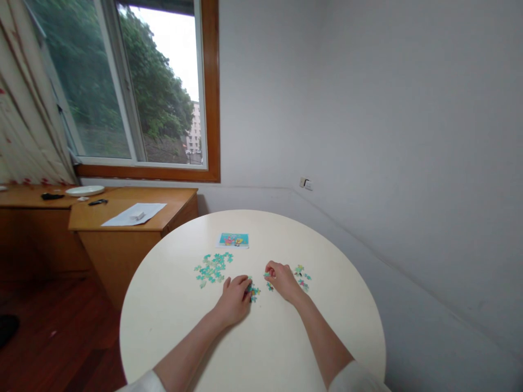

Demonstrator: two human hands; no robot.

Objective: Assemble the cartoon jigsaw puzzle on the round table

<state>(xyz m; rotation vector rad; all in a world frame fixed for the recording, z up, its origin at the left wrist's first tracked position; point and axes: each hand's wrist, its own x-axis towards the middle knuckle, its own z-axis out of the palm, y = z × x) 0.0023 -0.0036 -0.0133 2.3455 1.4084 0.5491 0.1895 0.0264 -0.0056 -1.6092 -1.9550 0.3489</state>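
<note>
My right hand (281,280) is closed in a pinch on a small green puzzle piece (267,275), held just above the table. Under its fingers another loose piece (270,286) lies on the tabletop. To the left, my left hand (236,300) rests low on the table, thumb and index finger curled round the edge of a small cluster of puzzle pieces (255,293). Its fingers partly cover that cluster, so how the pieces join is hard to see. Beyond the left hand spreads a larger heap of green puzzle pieces (213,269).
A picture card (233,240) with cartoon figures lies toward the far side of the round white table (318,337). Several more puzzle pieces (302,277) are right of my right hand. A wooden desk (118,245) with paper and a white plate (85,190) stands left, below the window.
</note>
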